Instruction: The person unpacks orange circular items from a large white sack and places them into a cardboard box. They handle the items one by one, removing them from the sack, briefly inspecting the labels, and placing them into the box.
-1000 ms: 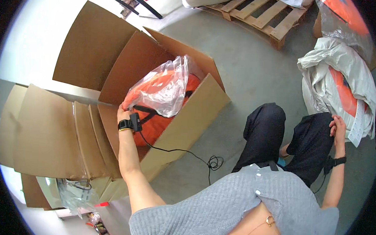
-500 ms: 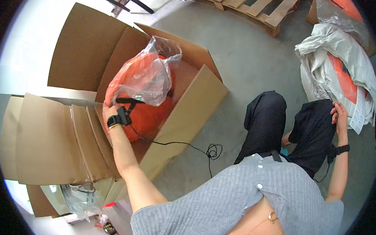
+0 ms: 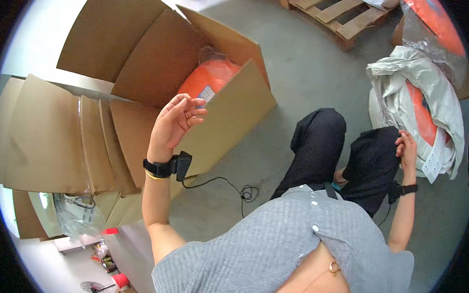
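Note:
My left hand (image 3: pixel 177 120) is raised above the near side of a large open cardboard box (image 3: pixel 225 117), its fingers loosely bent and apart with nothing gripped. Inside the box lies an orange bundle (image 3: pixel 206 74), partly hidden by the box wall, with clear plastic over it. A small pale label (image 3: pixel 206 94) shows just behind my left fingertips; whether they touch it I cannot tell. My right hand (image 3: pixel 407 149) rests by my right knee, fingers relaxed and holding nothing. Beside it stands a crumpled whitish sack (image 3: pixel 391 96) with orange material showing through its opening and a white label strip (image 3: pixel 435 159) hanging down.
Cardboard flaps (image 3: pixel 46 133) spread out at the left. A thin black cable (image 3: pixel 248 193) runs from my left wristband and coils on the floor. A wooden pallet (image 3: pixel 332 12) lies at the back. Another orange bundle in clear plastic (image 3: pixel 433 24) stands at the far right.
My left hand has let go of the orange bundle and lifted away from it. The bundle now sits lower and farther back in the box. My right hand stays by the knee.

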{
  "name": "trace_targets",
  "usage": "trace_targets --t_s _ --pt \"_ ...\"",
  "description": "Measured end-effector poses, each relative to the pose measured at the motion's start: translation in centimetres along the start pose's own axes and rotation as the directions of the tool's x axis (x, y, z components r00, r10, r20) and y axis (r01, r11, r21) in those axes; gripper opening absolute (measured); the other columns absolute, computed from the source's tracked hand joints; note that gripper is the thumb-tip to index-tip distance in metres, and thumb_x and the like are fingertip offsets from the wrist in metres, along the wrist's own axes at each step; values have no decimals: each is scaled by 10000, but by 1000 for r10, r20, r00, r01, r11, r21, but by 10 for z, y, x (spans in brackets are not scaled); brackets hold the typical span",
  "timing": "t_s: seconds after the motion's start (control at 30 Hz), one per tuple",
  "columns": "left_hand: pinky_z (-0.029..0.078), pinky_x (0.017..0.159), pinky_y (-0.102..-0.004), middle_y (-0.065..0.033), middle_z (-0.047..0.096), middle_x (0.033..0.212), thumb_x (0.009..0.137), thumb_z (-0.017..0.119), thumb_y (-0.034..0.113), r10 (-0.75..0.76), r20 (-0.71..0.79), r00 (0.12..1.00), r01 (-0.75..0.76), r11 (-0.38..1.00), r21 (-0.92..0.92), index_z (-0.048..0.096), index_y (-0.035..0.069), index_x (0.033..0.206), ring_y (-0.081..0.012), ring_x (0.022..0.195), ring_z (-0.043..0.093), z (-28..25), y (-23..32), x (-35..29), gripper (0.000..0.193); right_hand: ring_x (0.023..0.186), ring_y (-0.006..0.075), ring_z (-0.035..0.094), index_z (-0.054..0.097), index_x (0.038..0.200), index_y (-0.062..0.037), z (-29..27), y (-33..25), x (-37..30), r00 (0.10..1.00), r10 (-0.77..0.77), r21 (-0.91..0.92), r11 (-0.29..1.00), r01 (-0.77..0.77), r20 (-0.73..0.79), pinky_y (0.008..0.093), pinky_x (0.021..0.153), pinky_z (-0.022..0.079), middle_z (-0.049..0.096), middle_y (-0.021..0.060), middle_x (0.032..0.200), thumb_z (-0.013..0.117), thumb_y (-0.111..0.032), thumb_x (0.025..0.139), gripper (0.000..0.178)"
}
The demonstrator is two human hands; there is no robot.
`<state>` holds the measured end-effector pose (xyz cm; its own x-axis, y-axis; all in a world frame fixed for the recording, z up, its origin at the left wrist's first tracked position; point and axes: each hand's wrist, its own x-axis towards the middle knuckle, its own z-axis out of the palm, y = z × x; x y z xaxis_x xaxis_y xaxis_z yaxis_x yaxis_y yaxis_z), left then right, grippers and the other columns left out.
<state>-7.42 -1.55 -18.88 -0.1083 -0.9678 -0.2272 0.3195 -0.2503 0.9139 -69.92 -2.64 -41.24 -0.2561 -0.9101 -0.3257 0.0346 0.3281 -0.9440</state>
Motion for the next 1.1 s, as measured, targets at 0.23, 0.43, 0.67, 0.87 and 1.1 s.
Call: trace_targets --t_s 0.23,0.43,0.67,0.87,1.1 --pt "508 687 -289 -130 590 1002 908 440 74 111 28 993 -114 967 229 488 27 1016 -180 838 606 95 -85 20 127 535 146 565 526 1039 1 7 -20 8 998 22 89 996 -28 66 266 466 465 611 93 752 534 -195 867 261" --pt "510 684 -287 -133 593 999 896 477 79 -54 196 979 -2 961 276 490 29 984 -187 843 608 192 -173 65 101 791 235 611 565 957 17 -106 14 67 830 -508 -559 767 314 -229 341 690 490 625 136 871 549 -128 811 207" --pt "516 691 -290 -122 606 959 884 499 70 -325 328 887 201 911 359 493 29 947 -178 819 612 253 -226 78 75 927 303 549 582 929 -39 -172 14 72 623 -717 -888 454 77 -312 397 839 408 596 140 935 609 -139 737 218" --pt "514 688 -284 -123 610 957 893 490 89 -416 320 851 269 869 414 494 27 945 -185 824 617 259 -252 89 80 945 298 554 516 1088 -21 -271 21 42 585 -493 -707 675 -209 -644 374 826 432 584 157 1020 658 -296 736 469" --pt "482 755 -296 -112 618 982 888 525 154 -421 531 736 3 786 618 524 -8 1074 -181 861 600 320 -215 156 246 873 285 608 528 1062 39 -279 22 47 750 -209 -644 681 -349 -627 365 747 470 615 184 962 721 -391 650 627"
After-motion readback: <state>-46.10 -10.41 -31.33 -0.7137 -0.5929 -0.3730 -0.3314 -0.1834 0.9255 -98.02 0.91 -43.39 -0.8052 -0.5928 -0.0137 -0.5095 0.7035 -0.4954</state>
